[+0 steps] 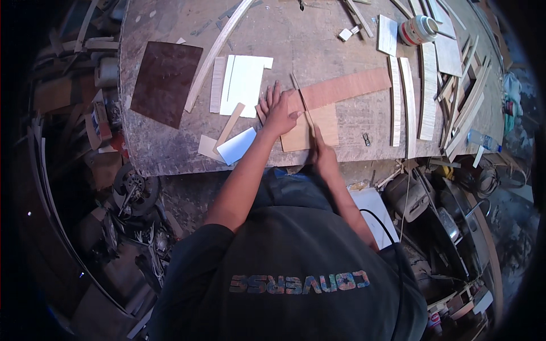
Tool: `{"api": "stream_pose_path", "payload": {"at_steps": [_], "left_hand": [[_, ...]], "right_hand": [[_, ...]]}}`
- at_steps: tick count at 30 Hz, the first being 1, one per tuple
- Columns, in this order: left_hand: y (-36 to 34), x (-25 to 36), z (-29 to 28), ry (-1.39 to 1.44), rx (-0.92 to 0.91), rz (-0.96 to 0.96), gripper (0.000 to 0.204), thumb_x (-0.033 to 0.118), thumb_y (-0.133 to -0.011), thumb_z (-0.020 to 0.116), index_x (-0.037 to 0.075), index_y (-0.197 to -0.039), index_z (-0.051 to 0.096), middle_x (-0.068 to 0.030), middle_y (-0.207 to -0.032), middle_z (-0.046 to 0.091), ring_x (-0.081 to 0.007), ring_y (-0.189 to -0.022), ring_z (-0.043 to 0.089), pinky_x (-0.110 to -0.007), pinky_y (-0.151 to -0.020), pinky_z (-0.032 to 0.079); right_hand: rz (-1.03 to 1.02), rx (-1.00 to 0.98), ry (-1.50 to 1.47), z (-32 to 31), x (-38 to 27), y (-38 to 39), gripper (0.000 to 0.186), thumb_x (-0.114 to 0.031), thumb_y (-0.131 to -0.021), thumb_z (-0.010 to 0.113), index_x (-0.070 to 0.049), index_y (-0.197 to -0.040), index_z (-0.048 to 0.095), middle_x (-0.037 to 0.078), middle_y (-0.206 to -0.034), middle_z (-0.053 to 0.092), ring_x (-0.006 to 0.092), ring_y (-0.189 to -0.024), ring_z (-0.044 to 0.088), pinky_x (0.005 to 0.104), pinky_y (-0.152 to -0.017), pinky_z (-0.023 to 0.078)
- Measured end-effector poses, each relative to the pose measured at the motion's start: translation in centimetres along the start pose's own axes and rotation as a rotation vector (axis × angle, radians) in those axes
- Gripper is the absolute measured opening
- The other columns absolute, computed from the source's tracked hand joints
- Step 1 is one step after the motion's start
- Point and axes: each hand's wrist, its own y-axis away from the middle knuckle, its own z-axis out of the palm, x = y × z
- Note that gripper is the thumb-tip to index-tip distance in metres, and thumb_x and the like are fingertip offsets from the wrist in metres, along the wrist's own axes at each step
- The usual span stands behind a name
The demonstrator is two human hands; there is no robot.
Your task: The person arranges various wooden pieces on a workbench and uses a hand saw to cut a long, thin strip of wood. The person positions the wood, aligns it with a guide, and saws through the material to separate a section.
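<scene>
A long reddish-brown wood strip (pixel 352 86) lies slantwise across the workbench, over a light tan board (pixel 307 133) near the front edge. My left hand (pixel 277 113) presses on the strip's left end, fingers spread and thumb stretched toward the blade. A long, thin-bladed cutting tool (pixel 303 100) crosses the strip just right of that hand. Its blade shows almost edge-on, so I cannot tell if it is a saw or a knife. My right hand (pixel 324 158) is closed round its handle at the bench's front edge.
Left of my hands lie a dark brown panel (pixel 166 84), a white sheet (pixel 243 85) and a bluish-white piece (pixel 237 146). Pale curved wood strips (pixel 395 102) and a tin (pixel 418 30) are at right. A small metal clip (pixel 366 139) lies nearby. Clutter surrounds the bench.
</scene>
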Motion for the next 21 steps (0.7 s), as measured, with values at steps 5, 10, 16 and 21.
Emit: {"api": "stream_pose_path", "payload": {"at_steps": [5, 10, 16, 21], "left_hand": [[-0.2, 0.0, 0.2, -0.004, 0.02, 0.004, 0.076, 0.028, -0.08, 0.081, 0.018, -0.146, 0.044, -0.0198, -0.167, 0.01, -0.0409, -0.154, 0.002, -0.06, -0.12, 0.001], [-0.2, 0.4, -0.4, 0.034, -0.012, -0.005, 0.076, 0.023, -0.08, 0.08, 0.016, -0.145, 0.042, -0.0215, -0.166, 0.011, -0.042, -0.154, 0.003, -0.063, -0.119, -0.001], [-0.3, -0.2, 0.5, 0.069, 0.042, -0.016, 0.077, 0.023, -0.079, 0.079, 0.015, -0.145, 0.041, -0.0212, -0.166, 0.012, -0.0415, -0.154, 0.002, -0.063, -0.119, -0.001], [-0.2, -0.3, 0.6, 0.035, 0.036, 0.012, 0.078, 0.026, -0.08, 0.079, 0.014, -0.147, 0.041, -0.0212, -0.166, 0.012, -0.0416, -0.154, 0.003, -0.062, -0.119, -0.003]], "right_hand": [[0.015, 0.005, 0.031, -0.2, -0.5, -0.9, 0.072, -0.001, -0.091, 0.052, -0.018, -0.157, 0.029, 0.031, -0.082, 0.065, 0.049, -0.077, 0.065, 0.0564, -0.069, 0.049], [-0.023, 0.037, -0.02, 0.4, 1.0, -0.5, 0.069, -0.006, -0.096, 0.052, -0.022, -0.158, 0.028, 0.031, -0.082, 0.066, 0.0495, -0.074, 0.065, 0.0573, -0.066, 0.049], [0.037, 0.09, -0.004, 0.5, 1.5, -0.1, 0.073, -0.005, -0.096, 0.053, -0.025, -0.159, 0.023, 0.031, -0.082, 0.066, 0.0499, -0.078, 0.066, 0.0568, -0.069, 0.05], [0.036, 0.002, -0.01, -0.2, 1.3, 2.0, 0.068, -0.009, -0.098, 0.051, -0.025, -0.159, 0.025, 0.032, -0.086, 0.066, 0.0497, -0.081, 0.065, 0.0557, -0.072, 0.05]]}}
